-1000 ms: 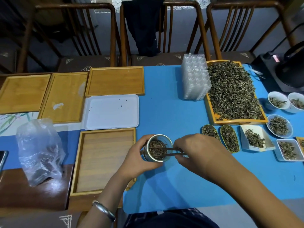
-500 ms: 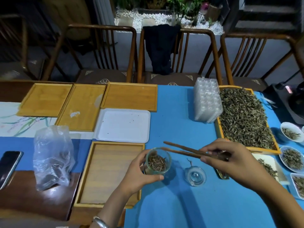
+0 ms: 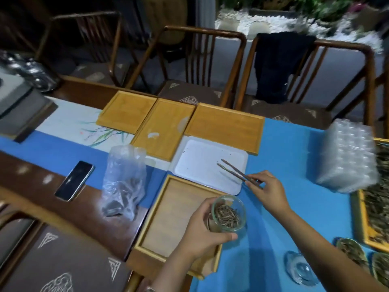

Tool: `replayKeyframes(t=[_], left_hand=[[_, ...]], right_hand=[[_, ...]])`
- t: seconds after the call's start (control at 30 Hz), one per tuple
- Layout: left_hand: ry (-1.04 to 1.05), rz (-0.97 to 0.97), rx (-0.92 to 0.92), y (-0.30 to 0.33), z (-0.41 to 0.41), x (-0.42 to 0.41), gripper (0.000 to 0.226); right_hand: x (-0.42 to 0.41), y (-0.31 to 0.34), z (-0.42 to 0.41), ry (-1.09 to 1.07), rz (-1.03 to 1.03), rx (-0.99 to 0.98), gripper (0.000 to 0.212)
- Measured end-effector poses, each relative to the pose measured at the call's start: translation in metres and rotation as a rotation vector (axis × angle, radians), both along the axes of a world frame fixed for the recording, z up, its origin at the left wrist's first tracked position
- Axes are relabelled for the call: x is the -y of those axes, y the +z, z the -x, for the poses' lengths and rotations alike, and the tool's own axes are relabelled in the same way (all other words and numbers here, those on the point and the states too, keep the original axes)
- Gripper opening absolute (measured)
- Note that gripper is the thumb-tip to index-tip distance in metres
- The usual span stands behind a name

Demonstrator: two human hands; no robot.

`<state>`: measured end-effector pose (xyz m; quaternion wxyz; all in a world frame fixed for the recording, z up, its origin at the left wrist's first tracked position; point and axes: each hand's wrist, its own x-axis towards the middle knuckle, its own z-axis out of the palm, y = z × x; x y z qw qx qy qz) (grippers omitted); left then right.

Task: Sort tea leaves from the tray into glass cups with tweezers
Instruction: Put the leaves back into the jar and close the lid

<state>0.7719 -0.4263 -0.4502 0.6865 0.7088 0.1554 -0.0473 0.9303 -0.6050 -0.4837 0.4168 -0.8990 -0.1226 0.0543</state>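
My left hand (image 3: 202, 232) grips a glass cup (image 3: 229, 213) holding tea leaves, raised over the corner of a wooden tray (image 3: 168, 216). My right hand (image 3: 268, 192) pinches brown tweezers (image 3: 233, 171), whose tips point up-left over a white plastic tray (image 3: 210, 167). The tips are apart and hold nothing I can see. The tea-leaf tray (image 3: 376, 209) lies at the far right edge, partly cut off. A second, empty glass cup (image 3: 299, 268) stands on the blue mat by my right forearm.
Three bamboo trays (image 3: 225, 125) line the back. A clear plastic bag (image 3: 124, 182) and a phone (image 3: 74, 180) sit to the left. Stacked clear plastic containers (image 3: 347, 157) stand at right, small dishes of leaves (image 3: 351, 251) at lower right. Chairs stand beyond the table.
The view swung left. My right hand carried the tweezers away from the cup and over the white tray. My left hand kept hold of the cup of leaves.
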Motion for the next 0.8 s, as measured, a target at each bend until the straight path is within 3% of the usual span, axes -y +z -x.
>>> replayKeyframes(t=[0.3,0.43,0.67,0.8], left_hand=[[0.055,0.005,-0.091,-0.016,0.018,-0.011,0.076],[0.047,-0.004,-0.111,-0.015,0.019,-0.010,0.074],[-0.018,-0.049,-0.099,-0.009,0.010,-0.008,0.074],[-0.079,-0.053,-0.077,-0.008,0.002,-0.001,0.073]], right_hand=[[-0.006,-0.054,-0.003,0.083,0.216,-0.034,0.017],[-0.006,-0.058,-0.006,0.070,0.222,-0.078,0.015],[0.014,-0.039,-0.003,0.071,0.160,-0.130,0.049],[0.058,-0.015,0.013,-0.063,0.101,-0.053,0.039]])
